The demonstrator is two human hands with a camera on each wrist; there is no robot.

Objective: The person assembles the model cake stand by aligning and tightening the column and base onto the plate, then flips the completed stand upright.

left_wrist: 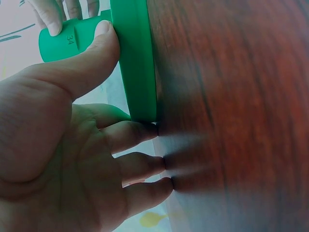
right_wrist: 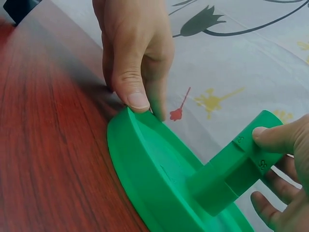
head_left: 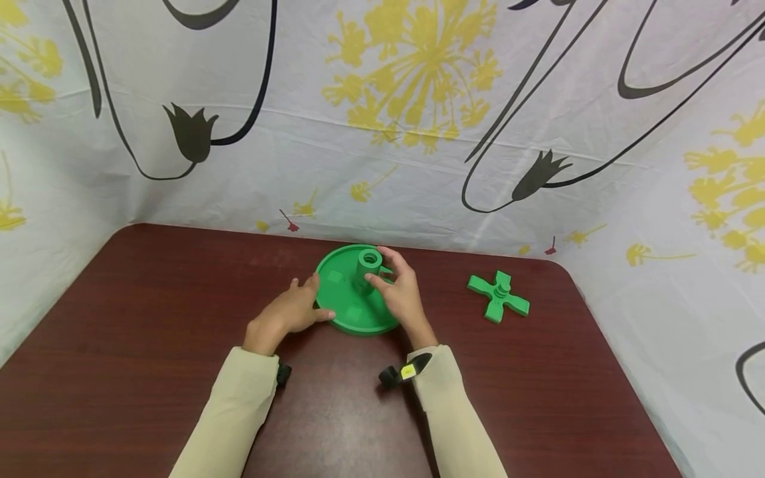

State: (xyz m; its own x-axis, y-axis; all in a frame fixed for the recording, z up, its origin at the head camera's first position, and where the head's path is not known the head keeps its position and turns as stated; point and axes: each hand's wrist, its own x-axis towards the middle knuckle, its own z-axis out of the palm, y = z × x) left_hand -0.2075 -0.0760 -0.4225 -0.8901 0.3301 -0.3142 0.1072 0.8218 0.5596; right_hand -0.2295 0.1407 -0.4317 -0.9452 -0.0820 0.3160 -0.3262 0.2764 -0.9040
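A round green tray (head_left: 358, 330) with a raised rim lies flat near the table's back edge. From it rises a green hollow cylinder (head_left: 361, 272), upright, with threads inside its top opening. My left hand (head_left: 285, 312) pinches the tray's left rim, thumb over the edge and index finger against the outer side; the other fingertips touch the table in the left wrist view. With thumb and fingers on opposite sides, my right hand (head_left: 402, 290) holds the cylinder near its top. Small raised marks show on the cylinder's wall (right_wrist: 231, 169) in the right wrist view.
A green four-armed cross piece (head_left: 499, 297) with a short threaded stud lies on the dark red wooden table (head_left: 149, 332), right of the tray. Behind the table hangs a white cloth (head_left: 287, 153) with a flower print.
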